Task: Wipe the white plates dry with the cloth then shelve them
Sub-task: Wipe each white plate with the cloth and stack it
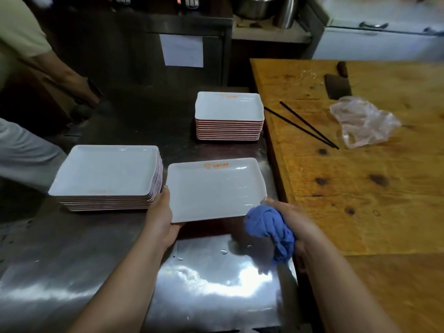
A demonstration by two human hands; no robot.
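A white rectangular plate with an orange logo is held a little above the steel counter. My left hand grips its near left corner. My right hand is closed around a bunched blue cloth at the plate's near right corner. A stack of white plates stands to the left of the held plate. Another stack stands farther back, against the wooden board.
A large wooden board lies to the right, with black chopsticks, a cleaver and a clear plastic bag on it. Another person stands at the left. Water drops dot the counter. A steel cabinet rises behind.
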